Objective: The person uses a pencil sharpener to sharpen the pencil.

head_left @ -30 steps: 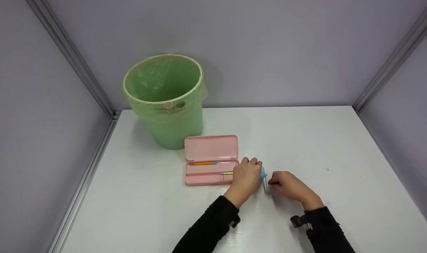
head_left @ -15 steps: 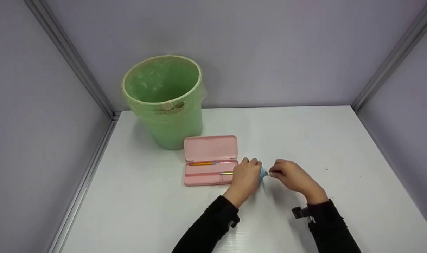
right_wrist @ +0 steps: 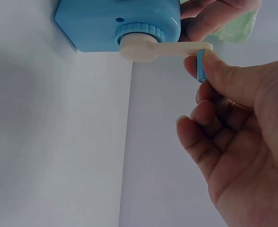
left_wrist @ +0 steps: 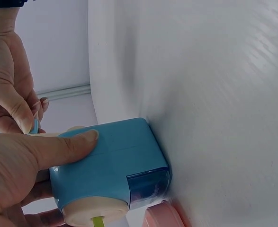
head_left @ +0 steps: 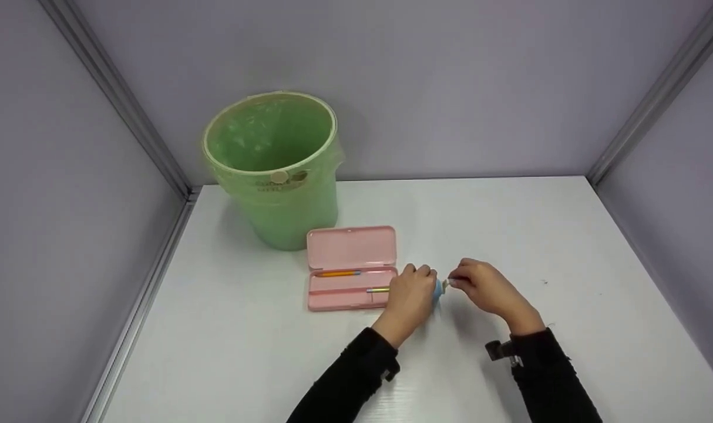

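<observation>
My left hand (head_left: 411, 298) grips a blue pencil sharpener (left_wrist: 115, 146) that stands on the white table, thumb along its near side. A yellow-green pencil (left_wrist: 97, 221) sticks out of its cream front; in the head view the pencil (head_left: 378, 289) shows left of my hand, above the pencil case. On the opposite side, my right hand (head_left: 484, 288) pinches the small blue knob (right_wrist: 201, 66) between thumb and index finger. That knob sits at the end of a cream crank arm (right_wrist: 183, 48). Most of the sharpener is hidden behind my left hand in the head view.
Left of the hands lies an open pink pencil case (head_left: 352, 247) with an orange pencil (head_left: 339, 273) in it. A green bin (head_left: 295, 205) with a liner stands behind the case. Small bits (head_left: 545, 282) lie on the table at right. Walls rise on three sides.
My right hand has risen from low beside the sharpener toward its far upper side, swinging the crank round. My left hand and the sharpener have stayed in place.
</observation>
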The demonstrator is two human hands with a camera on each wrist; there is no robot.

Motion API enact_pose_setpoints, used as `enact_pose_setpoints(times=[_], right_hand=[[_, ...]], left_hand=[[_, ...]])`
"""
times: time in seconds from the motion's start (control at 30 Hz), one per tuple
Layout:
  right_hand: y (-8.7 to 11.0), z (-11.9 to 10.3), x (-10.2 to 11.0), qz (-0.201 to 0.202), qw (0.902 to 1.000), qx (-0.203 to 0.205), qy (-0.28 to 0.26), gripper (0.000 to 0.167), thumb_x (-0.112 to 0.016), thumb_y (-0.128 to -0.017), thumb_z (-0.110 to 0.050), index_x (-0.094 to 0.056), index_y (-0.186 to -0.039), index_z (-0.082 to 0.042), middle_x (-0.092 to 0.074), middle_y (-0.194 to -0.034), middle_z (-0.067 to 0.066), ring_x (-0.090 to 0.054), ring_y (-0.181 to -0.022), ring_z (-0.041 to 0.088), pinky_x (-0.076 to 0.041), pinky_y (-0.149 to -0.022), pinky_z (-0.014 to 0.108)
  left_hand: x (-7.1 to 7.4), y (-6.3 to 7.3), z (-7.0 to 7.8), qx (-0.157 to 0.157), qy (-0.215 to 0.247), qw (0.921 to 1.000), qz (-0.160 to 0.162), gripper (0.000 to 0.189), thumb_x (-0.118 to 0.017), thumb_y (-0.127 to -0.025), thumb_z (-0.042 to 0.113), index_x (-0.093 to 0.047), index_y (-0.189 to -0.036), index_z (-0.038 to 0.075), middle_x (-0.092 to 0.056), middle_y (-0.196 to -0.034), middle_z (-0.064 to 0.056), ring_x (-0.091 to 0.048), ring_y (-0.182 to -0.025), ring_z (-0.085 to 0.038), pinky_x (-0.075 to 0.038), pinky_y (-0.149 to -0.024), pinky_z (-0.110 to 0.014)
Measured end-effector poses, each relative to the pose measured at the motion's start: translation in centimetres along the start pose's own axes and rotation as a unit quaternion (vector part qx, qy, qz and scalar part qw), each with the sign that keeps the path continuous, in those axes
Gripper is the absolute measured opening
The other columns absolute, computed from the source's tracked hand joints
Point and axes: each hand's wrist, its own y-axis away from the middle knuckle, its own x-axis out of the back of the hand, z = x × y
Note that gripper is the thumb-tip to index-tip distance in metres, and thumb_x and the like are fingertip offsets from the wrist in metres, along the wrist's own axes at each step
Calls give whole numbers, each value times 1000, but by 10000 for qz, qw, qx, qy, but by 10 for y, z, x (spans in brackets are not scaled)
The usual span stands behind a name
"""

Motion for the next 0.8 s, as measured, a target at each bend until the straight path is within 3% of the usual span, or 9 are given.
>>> enact_pose_setpoints(times=[0.47,0.63,0.8], right_hand=[[-10,4,-6,488,9985,-34,229,10,-68,-97,-2,-78,-100,1,-65,-89,3,-63,-80,17,-52,-70,34],[-14,5,-9,645,9968,96,457,11,-69,-97,-2,-78,-101,2,-65,-89,5,-63,-81,20,-53,-71,36],[-18,8,-14,724,9955,-60,607,14,-68,-97,-2,-79,-104,3,-64,-90,6,-63,-83,22,-53,-72,38]], left_hand=[[-2,1,-2,-31,20,10000,29,26,-82,-81,19,-79,-106,18,-71,-95,5,-65,-83,-17,-56,-59,-31],[-3,0,-2,-29,47,10000,-40,26,-81,-82,19,-79,-108,17,-71,-96,5,-65,-84,-17,-56,-60,-31],[-1,0,-2,-83,45,9998,-175,28,-80,-83,17,-78,-112,17,-72,-100,5,-66,-86,-18,-57,-63,-31]])
